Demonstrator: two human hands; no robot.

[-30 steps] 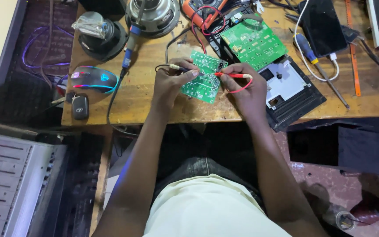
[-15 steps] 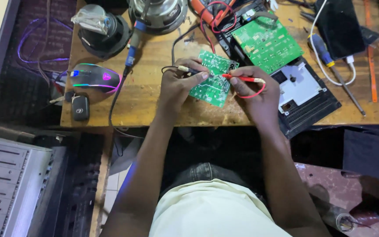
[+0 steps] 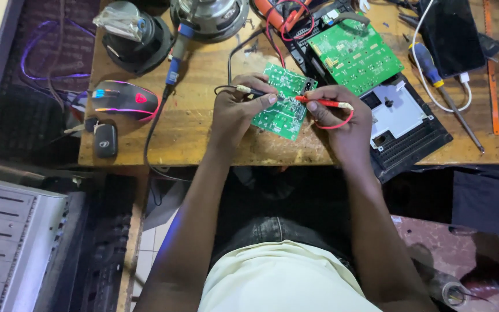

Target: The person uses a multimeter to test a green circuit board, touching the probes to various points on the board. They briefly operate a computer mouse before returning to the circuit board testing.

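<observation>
A small green circuit board (image 3: 281, 98) lies on the wooden workbench (image 3: 203, 133) in front of me. My left hand (image 3: 235, 112) pinches a black test probe (image 3: 256, 91) whose tip touches the board. My right hand (image 3: 342, 118) grips a red test probe (image 3: 319, 101), its tip also pointing onto the board from the right. Red and black leads run back toward the far edge of the bench.
A larger green circuit board (image 3: 356, 55) rests on an opened black device case (image 3: 405, 124) at the right. A lit computer mouse (image 3: 125, 98), car key fob (image 3: 105, 138), soldering iron (image 3: 174, 63), two speaker drivers (image 3: 134, 32), screwdriver (image 3: 443, 86) and phone (image 3: 451, 34) surround the work spot.
The view has shifted slightly; both hands stay on the small board with the probes, the tips moving only a little across it.
</observation>
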